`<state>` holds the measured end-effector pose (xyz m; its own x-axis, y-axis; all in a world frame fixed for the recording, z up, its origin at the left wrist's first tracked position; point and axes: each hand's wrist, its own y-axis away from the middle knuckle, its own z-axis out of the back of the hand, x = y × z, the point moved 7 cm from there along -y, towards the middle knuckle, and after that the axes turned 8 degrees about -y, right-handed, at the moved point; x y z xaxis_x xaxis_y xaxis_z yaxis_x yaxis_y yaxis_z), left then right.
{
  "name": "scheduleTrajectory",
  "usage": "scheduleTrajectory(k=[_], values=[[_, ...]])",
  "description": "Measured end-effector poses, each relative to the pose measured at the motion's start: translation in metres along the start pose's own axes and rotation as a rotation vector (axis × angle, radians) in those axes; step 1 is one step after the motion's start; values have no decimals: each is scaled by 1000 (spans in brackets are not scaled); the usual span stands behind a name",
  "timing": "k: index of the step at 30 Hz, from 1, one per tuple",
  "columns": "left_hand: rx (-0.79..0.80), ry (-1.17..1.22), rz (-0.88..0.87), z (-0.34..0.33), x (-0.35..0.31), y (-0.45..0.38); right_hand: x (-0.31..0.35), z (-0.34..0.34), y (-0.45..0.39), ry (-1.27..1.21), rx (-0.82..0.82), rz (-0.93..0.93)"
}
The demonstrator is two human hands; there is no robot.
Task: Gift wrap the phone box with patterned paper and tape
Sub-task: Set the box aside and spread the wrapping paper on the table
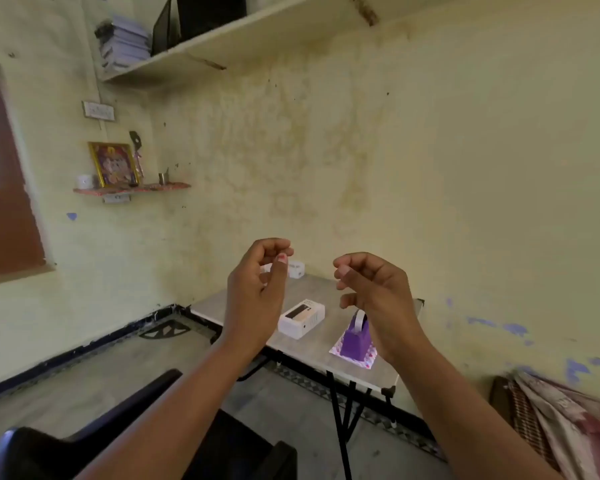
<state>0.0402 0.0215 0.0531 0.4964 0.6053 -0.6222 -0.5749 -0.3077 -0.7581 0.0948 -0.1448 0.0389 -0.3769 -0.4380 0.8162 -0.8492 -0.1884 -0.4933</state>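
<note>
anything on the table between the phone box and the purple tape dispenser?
No, bare tabletop between the phone box and tape dispenser, per the head view.

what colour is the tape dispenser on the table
Purple. The tape dispenser shows in the head view, standing on the patterned paper near the table's right edge.

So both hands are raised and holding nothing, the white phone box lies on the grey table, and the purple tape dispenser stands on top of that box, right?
Not quite. In the head view the purple tape dispenser stands on the patterned paper sheet, apart from the white phone box, not on top of it. The rest holds: left hand and right hand hold nothing, and the box lies on the grey table.
</note>
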Motion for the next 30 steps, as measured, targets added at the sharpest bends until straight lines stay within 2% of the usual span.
scheduleTrajectory(k=[7, 19, 30], values=[[97, 6, 142, -41, 85, -4, -73, 26, -35, 25, -46, -69], [236, 32, 266, -131, 226, -51, -204, 73, -115, 171, -206, -197], [370, 90, 325, -213, 293, -48, -295, 129, -141, 236, -344, -368]])
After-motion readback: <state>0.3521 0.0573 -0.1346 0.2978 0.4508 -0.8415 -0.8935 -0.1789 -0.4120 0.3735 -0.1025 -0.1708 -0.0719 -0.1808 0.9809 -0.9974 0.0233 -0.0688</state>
